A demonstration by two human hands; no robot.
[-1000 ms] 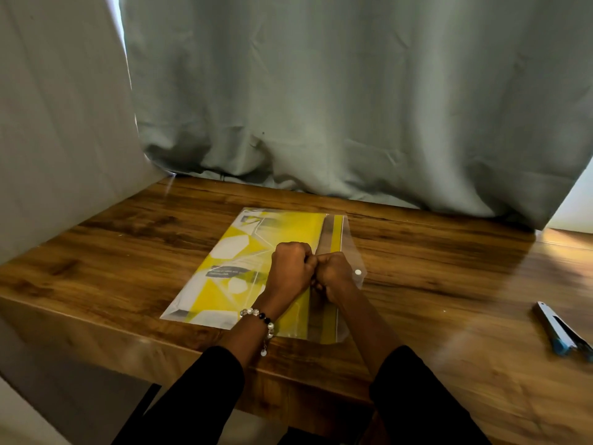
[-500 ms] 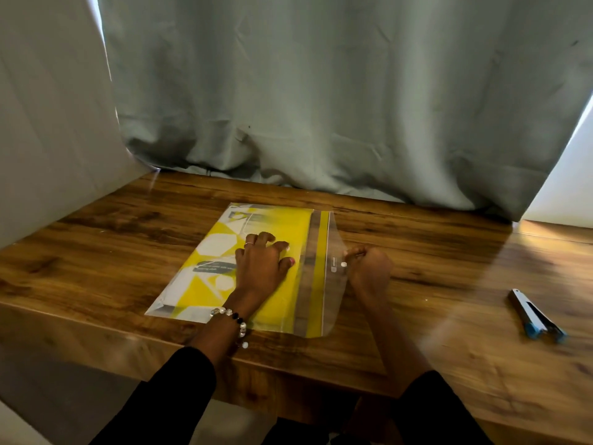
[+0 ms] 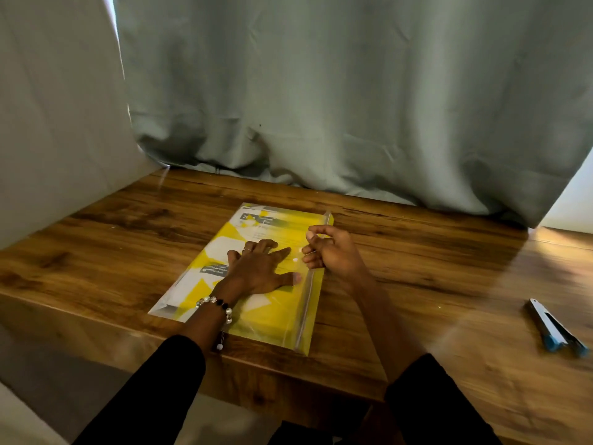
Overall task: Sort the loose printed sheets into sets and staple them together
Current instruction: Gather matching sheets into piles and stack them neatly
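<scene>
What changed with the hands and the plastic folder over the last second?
Both fists were bunched together at the folder's snap; then they parted. The left hand now presses flat on it, and the right hand has lifted the clear flap open. The folder and the stapler kept their places on the table.

"What surrounds the work surface?"

"A wooden table (image 3: 417,252) with dark, streaky grain fills the lower view. Behind it, from ten o'clock to two o'clock, hangs a grey-green curtain (image 3: 321,91), its creased hem bunched on the tabletop."

"And the sides?"

"At nine o'clock stands a pale fabric panel (image 3: 57,123), with a bright slit of light where it meets the curtain. At three o'clock a pale wall (image 3: 574,203) shows, and light glares off the wood there."
</scene>
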